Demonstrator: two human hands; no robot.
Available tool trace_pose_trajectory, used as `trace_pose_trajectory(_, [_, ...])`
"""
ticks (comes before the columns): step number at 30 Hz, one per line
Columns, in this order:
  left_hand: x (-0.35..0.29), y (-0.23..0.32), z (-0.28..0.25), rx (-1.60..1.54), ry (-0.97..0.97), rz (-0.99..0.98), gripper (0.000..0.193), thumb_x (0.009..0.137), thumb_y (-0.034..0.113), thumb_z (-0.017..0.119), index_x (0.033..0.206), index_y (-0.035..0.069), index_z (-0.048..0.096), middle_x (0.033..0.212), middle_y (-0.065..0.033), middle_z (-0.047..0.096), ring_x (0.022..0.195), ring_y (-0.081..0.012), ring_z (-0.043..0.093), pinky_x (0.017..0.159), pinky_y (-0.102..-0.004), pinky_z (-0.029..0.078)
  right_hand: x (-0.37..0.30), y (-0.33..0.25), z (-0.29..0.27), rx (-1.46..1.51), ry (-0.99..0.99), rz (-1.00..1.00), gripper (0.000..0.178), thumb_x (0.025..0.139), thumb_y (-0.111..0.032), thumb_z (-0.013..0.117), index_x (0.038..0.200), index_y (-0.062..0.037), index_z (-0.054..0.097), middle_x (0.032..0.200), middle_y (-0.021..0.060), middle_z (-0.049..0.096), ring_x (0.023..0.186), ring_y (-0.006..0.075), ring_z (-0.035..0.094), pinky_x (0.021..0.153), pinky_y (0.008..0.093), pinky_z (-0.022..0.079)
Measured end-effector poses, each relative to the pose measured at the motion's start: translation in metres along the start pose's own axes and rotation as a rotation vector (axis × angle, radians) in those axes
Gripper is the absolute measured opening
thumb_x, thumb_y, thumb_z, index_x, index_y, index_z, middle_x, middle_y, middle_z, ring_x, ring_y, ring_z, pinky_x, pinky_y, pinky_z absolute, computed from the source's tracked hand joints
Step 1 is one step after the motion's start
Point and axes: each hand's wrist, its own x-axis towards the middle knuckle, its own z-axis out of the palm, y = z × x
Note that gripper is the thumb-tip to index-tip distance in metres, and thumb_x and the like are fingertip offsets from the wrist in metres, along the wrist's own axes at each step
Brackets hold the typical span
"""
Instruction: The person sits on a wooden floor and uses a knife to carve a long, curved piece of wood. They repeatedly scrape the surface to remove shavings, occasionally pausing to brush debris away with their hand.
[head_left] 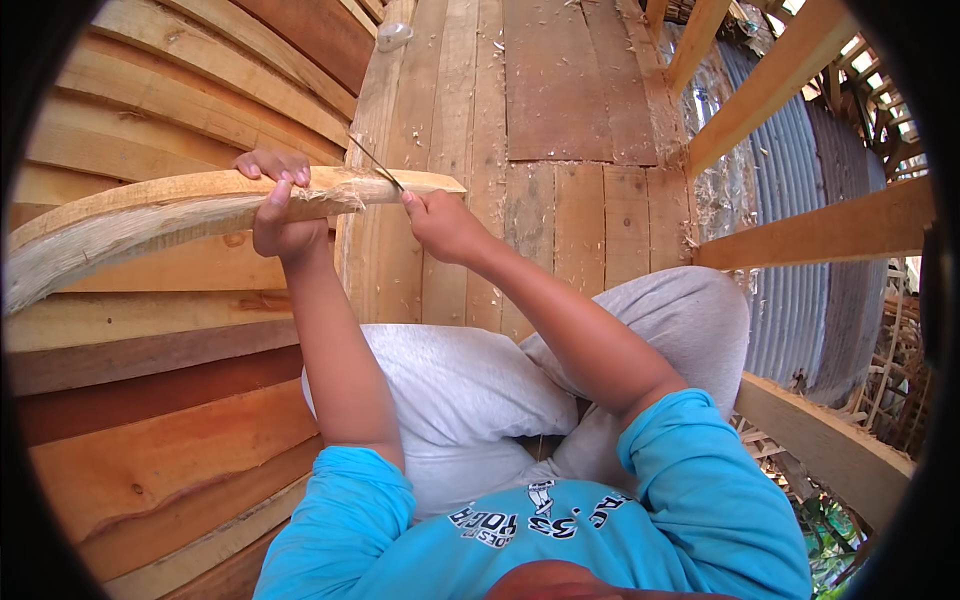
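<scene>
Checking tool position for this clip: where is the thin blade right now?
In the head view, upper centre: the thin blade rises from the right hand, angled up-left against the curved wooden strip beside the left hand.

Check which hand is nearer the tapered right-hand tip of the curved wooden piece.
Right. The right hand grips a thin blade just below the wooden piece near that tip; the left hand wraps the piece farther left.

A long wood strip (190, 215) lies across stacked planks (150, 420) on the left. The plank floor (560, 100) stretches ahead, with a railing (800, 235) to the right.
</scene>
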Motion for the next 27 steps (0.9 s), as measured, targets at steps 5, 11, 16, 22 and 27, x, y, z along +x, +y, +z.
trace_pose_trajectory(5, [-0.006,0.005,-0.001,0.048,0.018,0.001,0.034,0.069,0.003,0.057,0.099,0.01,0.043,0.077,-0.007,0.049,0.071,-0.0195,0.052,0.074,-0.0323,0.044,-0.011,-0.026,0.0,-0.128,0.038,-0.128,0.053,0.104,-0.033,0.038,0.072,0.0046,0.058,0.067,0.0266,0.06,0.064,0.0417,0.061,0.067,0.0517,0.046])
trace_pose_trajectory(11, [0.001,-0.001,0.0,-0.021,-0.011,0.001,0.035,0.07,0.0,0.059,0.1,0.009,0.044,0.077,-0.0074,0.05,0.073,-0.021,0.053,0.074,-0.0326,0.045,-0.005,-0.001,0.003,-0.049,0.079,-0.047,0.055,0.103,-0.033,0.039,0.076,0.0091,0.063,0.077,0.0335,0.063,0.081,0.0494,0.064,0.079,0.0543,0.05])
trace_pose_trajectory(16, [-0.006,0.004,-0.004,0.019,0.011,0.005,0.034,0.071,0.0,0.059,0.1,0.009,0.045,0.078,-0.0075,0.05,0.073,-0.0202,0.053,0.074,-0.0339,0.044,-0.017,-0.024,0.001,-0.143,0.03,-0.064,0.051,0.105,-0.031,0.036,0.078,0.0065,0.06,0.077,0.0321,0.062,0.08,0.0499,0.061,0.076,0.055,0.047])
trace_pose_trajectory(22, [0.003,-0.003,0.002,-0.001,0.015,-0.005,0.034,0.071,-0.002,0.059,0.1,0.008,0.045,0.078,-0.0079,0.051,0.072,-0.0202,0.053,0.074,-0.0344,0.046,-0.005,0.013,0.016,-0.098,0.183,-0.139,0.054,0.106,-0.031,0.032,0.079,0.0065,0.058,0.078,0.0312,0.061,0.078,0.0489,0.06,0.076,0.0547,0.047])
trace_pose_trajectory(27, [0.001,0.002,-0.009,-0.013,0.049,0.005,0.035,0.071,-0.001,0.06,0.101,0.009,0.045,0.078,-0.0077,0.051,0.072,-0.02,0.053,0.074,-0.034,0.045,-0.01,-0.02,0.002,-0.137,0.064,-0.073,0.05,0.106,-0.03,0.034,0.081,0.0061,0.057,0.076,0.0303,0.06,0.075,0.0488,0.058,0.073,0.0542,0.046])
